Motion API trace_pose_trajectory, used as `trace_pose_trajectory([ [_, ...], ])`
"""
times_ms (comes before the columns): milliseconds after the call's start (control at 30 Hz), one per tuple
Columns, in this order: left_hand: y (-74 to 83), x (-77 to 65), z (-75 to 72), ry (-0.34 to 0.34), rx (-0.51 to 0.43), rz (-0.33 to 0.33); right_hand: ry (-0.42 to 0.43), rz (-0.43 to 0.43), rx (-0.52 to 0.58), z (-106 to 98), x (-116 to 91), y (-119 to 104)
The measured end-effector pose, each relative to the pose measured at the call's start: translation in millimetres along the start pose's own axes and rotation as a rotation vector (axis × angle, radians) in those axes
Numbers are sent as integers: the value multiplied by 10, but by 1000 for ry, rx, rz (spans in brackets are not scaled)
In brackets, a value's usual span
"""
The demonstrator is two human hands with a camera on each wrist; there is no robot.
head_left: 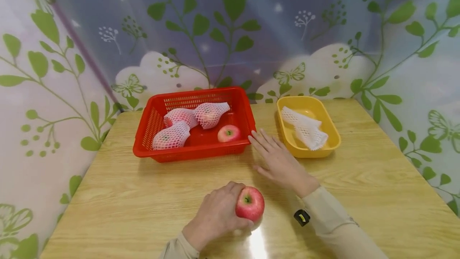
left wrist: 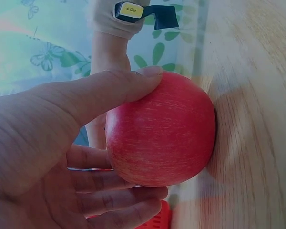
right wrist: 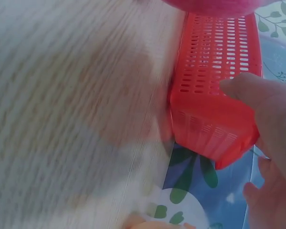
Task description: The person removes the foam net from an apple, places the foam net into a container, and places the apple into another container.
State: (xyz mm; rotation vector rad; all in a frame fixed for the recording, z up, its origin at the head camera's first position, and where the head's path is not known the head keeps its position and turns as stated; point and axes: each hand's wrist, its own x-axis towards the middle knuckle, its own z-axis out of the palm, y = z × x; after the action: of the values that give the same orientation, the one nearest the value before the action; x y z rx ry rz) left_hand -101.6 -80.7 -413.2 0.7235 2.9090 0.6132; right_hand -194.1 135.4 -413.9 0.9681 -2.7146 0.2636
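While my left grip [head_left: 218, 213] holds the round red apple [head_left: 250, 204], the rectangular red plastic basket [head_left: 197, 153] lies at the apple's eleven o'clock; my right grip [head_left: 279, 164], farther off, is wide at one.

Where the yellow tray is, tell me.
In the head view, the yellow tray stands right of the red basket, near the right hand.

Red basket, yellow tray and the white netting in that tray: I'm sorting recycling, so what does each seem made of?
Red basket: likely molded plastic, slightly shiny, judging by slotted walls and rounded corners.
Yellow tray: probably smooth plastic with a soft sheen, given its rounded, even rim.
White netting: perhaps matte foam, from its soft-looking mesh; exact type unclear.
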Motion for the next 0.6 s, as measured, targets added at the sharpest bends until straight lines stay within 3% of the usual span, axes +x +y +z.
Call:
trace_pose_trajectory([
  [200, -33, 15, 0, 13, -18, 3, -26, 4, -34, 7, 16, -14],
  [333, -96, 24, -86, 63, -50, -3, -25, -5, -47, -12, 24, -34],
  [600, -236, 151, -643, 165, -12, -33, -40, -8, -54, -71, 31, -73],
])
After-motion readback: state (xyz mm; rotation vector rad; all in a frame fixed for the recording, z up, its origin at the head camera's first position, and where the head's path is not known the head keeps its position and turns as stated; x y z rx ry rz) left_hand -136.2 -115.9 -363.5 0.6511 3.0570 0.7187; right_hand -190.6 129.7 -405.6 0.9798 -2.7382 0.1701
